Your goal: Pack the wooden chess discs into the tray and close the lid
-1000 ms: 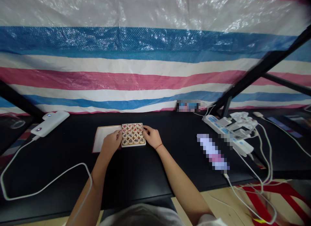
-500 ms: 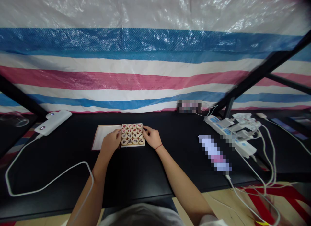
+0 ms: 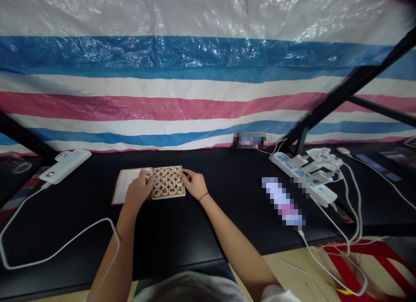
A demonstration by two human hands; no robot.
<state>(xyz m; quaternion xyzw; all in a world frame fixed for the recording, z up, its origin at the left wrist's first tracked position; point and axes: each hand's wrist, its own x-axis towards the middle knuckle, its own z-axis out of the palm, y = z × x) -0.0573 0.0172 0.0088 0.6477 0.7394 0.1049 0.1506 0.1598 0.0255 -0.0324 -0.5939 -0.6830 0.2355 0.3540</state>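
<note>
A small white box on the black table holds Chinese chess pieces in tight rows, red characters at the back and black ones at the front. My right hand grips the box's right edge, thumb on the rim and the other fingers curled along the side. At the left edge my left hand hovers with thumb and fingers apart, partly covering the box's lid. That lid lies with its white inside facing up, directly left of the box. No piece shows in either hand.
A white power bank with a cable lies at the left. To the right are a blurred phone and a power strip crowded with plugs and cords. Behind the black table hangs a striped plastic sheet.
My left fingers have lifted and spread slightly away from the box's left edge. The whole view has shifted a little. My right hand stays at the right edge.
</note>
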